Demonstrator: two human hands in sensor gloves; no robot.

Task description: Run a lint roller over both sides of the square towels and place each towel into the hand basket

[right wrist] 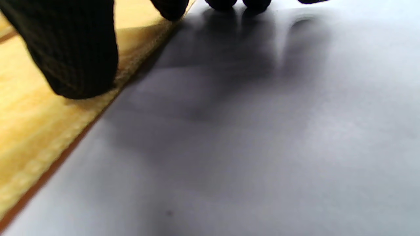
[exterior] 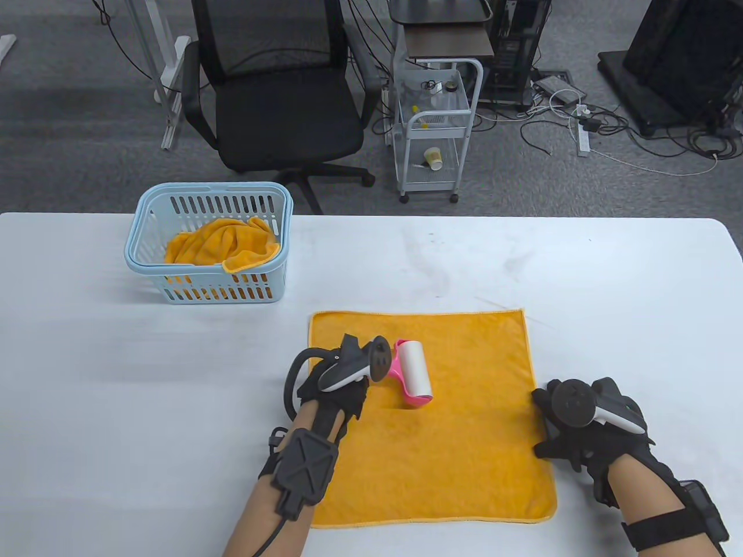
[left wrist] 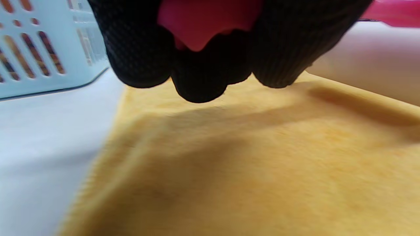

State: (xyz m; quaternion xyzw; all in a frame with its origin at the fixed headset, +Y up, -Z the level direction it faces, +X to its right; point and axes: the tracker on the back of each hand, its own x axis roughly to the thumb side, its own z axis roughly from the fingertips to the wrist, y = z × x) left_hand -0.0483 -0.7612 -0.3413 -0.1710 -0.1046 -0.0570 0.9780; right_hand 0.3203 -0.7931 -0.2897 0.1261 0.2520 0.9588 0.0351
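Note:
An orange square towel (exterior: 441, 441) lies flat on the white table (exterior: 116, 406). My left hand (exterior: 339, 383) grips the pink handle (left wrist: 203, 23) of a lint roller (exterior: 415, 371), whose white roll rests on the towel's upper middle. My right hand (exterior: 572, 429) lies flat at the towel's right edge, thumb (right wrist: 75, 55) pressing the hem, the other fingers on the table. The towel (left wrist: 262, 164) fills the left wrist view. A second orange towel (exterior: 223, 246) sits crumpled in the light blue hand basket (exterior: 174, 287) at the back left.
The basket (left wrist: 39, 49) stands close beyond the towel's left corner. Behind the table are a black office chair (exterior: 273, 110), a white trolley (exterior: 435, 127) and cables on the floor. Bare table (right wrist: 262, 131) lies right of the towel.

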